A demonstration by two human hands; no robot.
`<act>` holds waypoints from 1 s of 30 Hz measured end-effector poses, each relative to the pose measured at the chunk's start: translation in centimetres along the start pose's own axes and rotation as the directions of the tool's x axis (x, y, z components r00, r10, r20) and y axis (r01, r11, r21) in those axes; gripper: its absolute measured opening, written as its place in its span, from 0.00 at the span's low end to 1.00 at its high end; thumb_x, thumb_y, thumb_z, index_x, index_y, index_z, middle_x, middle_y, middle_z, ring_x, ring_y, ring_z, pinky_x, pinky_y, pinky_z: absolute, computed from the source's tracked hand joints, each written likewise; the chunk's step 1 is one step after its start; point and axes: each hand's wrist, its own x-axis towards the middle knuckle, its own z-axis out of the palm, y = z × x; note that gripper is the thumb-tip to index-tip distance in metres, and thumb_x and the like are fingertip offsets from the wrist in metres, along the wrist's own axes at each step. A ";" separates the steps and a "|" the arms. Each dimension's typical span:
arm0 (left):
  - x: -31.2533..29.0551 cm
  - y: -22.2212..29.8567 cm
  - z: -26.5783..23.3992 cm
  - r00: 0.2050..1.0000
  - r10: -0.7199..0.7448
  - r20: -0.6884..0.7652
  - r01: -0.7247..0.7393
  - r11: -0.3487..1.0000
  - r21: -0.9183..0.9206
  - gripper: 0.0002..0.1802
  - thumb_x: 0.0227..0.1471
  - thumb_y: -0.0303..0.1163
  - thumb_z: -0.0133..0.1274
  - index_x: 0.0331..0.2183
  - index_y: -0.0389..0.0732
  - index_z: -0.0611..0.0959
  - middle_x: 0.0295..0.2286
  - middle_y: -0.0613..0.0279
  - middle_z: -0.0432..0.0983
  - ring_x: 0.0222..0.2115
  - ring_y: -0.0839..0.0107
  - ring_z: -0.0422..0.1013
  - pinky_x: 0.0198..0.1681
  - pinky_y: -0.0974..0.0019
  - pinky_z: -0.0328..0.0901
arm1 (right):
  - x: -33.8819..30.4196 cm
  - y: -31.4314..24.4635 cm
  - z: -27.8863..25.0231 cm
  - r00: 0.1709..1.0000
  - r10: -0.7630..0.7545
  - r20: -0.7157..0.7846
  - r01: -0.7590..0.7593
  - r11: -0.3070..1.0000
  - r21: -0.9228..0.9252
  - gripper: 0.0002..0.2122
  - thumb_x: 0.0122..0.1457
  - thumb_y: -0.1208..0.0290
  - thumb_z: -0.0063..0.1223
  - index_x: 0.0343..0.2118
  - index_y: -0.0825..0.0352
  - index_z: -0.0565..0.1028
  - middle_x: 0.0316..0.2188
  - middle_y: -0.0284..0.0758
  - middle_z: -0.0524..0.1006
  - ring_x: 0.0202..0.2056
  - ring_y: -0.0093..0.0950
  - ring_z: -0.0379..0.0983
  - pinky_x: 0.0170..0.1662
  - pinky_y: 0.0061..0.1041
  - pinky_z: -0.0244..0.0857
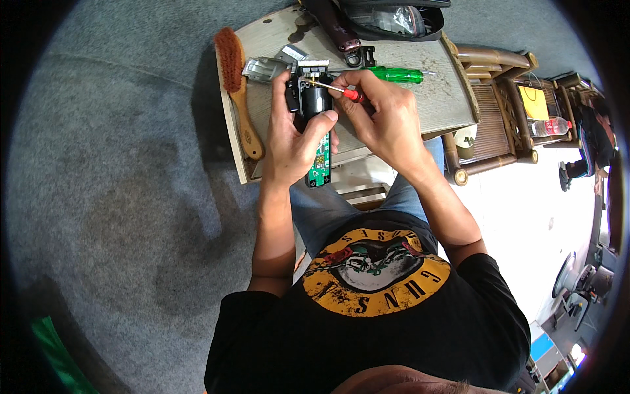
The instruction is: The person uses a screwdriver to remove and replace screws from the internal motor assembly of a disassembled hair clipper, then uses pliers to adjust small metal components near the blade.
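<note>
My left hand (292, 141) is wrapped round an opened hair clipper (317, 102), its blade end pointing away from me. Below the black motor housing, a green circuit board (319, 165) lies bare. In my right hand (387, 118), a small red-handled screwdriver (353, 95) is pinched between thumb and fingers. Its thin shaft slants left, and the tip is at the clipper just below the blade; whether it sits in a screw is too small to tell. A silver clipper cover (264, 69) lies on the table just beyond my left hand.
On the small wooden table (440, 98) are a wood-handled brush (246, 125), a green-handled screwdriver (399, 75), a brown leather strap (333, 25) and an open black case (430, 23). Bamboo chairs (495, 108) stand to the right, with a bottle (550, 127) and yellow bag (533, 103). Another person (594, 131) is farther right.
</note>
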 end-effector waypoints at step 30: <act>0.1 0.4 -0.3 0.999 -0.051 -0.010 0.050 0.993 -0.107 0.35 0.56 0.24 0.55 0.62 0.38 0.60 0.34 0.52 0.77 0.20 0.70 0.76 0.22 0.66 0.74 | 0.9 0.4 -0.3 0.967 -0.254 -0.014 0.248 0.954 -0.166 0.13 0.50 0.74 0.66 0.40 0.60 0.81 0.29 0.32 0.78 0.30 0.34 0.80 0.30 0.33 0.72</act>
